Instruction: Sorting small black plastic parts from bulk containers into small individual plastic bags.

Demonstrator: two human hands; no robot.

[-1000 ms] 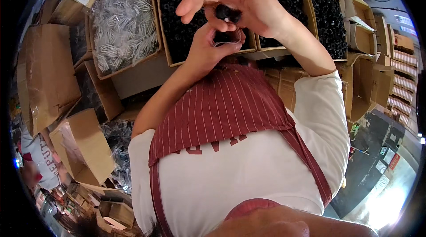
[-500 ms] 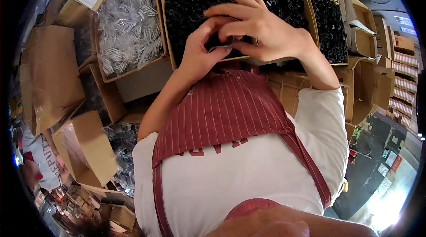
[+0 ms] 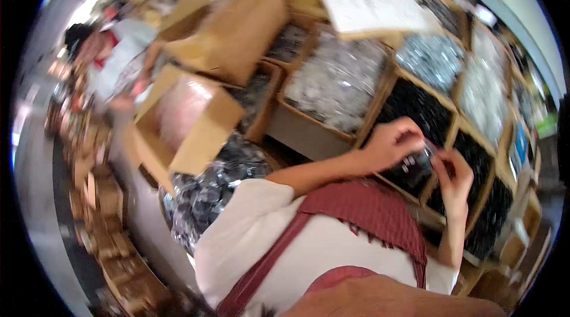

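My left hand (image 3: pixel 395 143) is closed, with thumb and fingertips pinching one edge of a small clear plastic bag (image 3: pixel 419 165). My right hand (image 3: pixel 454 176) pinches the bag's other edge, so it spans the gap between the hands. Dark shapes show through the film, but I cannot tell whether they lie inside it or in the box behind. Under and beyond the hands stands a cardboard box of small black parts (image 3: pixel 415 106). Two more boxes of black parts (image 3: pixel 472 159) adjoin it on the right. Motion blurs the whole picture.
Left of the hands stands a box of clear-bagged pale parts (image 3: pixel 335 79); a box of bluish bags (image 3: pixel 430 59) lies farther back. Nearer left are a pile of dark bagged parts (image 3: pixel 217 189) and an open carton (image 3: pixel 205 142). Another person (image 3: pixel 122 59) is at the far left.
My view has swung left, bringing more boxes and the other person into sight. My hands, close together before, are now farther apart with the bag visible between them.
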